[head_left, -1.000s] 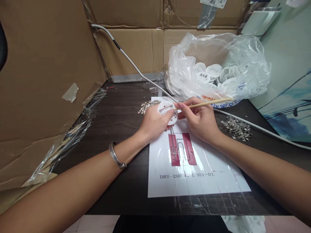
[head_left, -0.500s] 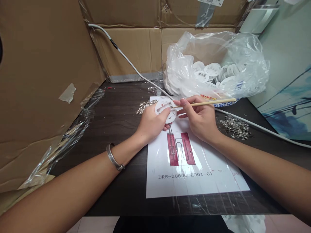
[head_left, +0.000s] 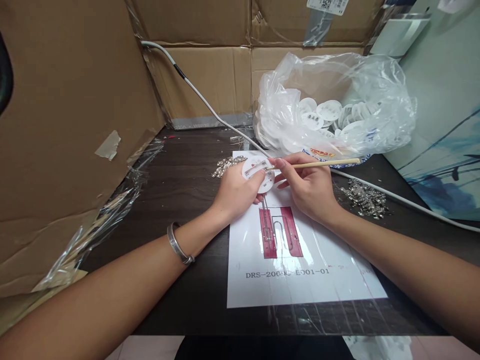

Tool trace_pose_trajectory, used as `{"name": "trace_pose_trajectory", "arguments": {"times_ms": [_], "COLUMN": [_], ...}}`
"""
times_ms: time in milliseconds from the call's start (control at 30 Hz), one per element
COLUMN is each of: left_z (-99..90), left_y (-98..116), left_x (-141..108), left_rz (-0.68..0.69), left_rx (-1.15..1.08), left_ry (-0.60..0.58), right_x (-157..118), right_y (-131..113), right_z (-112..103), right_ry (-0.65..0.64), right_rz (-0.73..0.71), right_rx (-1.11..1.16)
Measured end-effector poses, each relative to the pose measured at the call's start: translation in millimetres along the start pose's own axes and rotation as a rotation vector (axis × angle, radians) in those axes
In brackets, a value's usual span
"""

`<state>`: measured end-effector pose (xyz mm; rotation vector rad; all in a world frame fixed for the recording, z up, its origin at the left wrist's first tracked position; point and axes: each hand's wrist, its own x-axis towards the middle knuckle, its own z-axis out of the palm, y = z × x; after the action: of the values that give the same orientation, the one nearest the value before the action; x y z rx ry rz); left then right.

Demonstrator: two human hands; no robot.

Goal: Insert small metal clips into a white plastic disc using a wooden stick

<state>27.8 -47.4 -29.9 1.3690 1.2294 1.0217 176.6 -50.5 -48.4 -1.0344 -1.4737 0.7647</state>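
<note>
My left hand [head_left: 240, 189] grips a white round plastic disc [head_left: 267, 187] with slots and small metal parts in it, the thumb lying over its face. In my right hand [head_left: 309, 182] is a thin wooden stick [head_left: 326, 163], like a chopstick, pinched between thumb and fingers. The stick's tip meets the disc near my left thumb. Below both hands lies a printed paper sheet [head_left: 285, 287] with a red and black diagram. Piles of small shiny metal pieces lie to the left [head_left: 226, 165] and right [head_left: 365, 198] of my hands.
A clear plastic bag [head_left: 277, 115] full of similar white discs stands at the back right. A white cable [head_left: 210, 106] crosses the dark table diagonally. Cardboard walls [head_left: 75, 75] close off the left and back, and a pale painted panel [head_left: 446, 130] stands at the right.
The whole view has shifted slightly. Both hands keep their hold on the disc and stick, with the stick's tip still at the disc.
</note>
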Motion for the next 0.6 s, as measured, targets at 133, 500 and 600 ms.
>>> {"name": "trace_pose_trajectory", "arguments": {"times_ms": [133,500,600], "left_z": [-0.2,0.1,-0.4], "left_y": [0.7,0.6,0.6], "left_x": [0.2,-2.0,-2.5], "left_rz": [-0.011,0.017,0.021], "left_rx": [0.001,0.032,0.027], "left_ry": [0.006,-0.025,-0.033], "right_x": [-0.9,-1.7,-1.1], "right_y": [1.1,-1.9,-1.9], "right_z": [-0.3,-1.2,-1.6], "right_ry": [0.015,0.042,0.033], "right_rz": [-0.024,-0.008,0.004], "right_rx": [-0.028,-0.025,-0.029]}}
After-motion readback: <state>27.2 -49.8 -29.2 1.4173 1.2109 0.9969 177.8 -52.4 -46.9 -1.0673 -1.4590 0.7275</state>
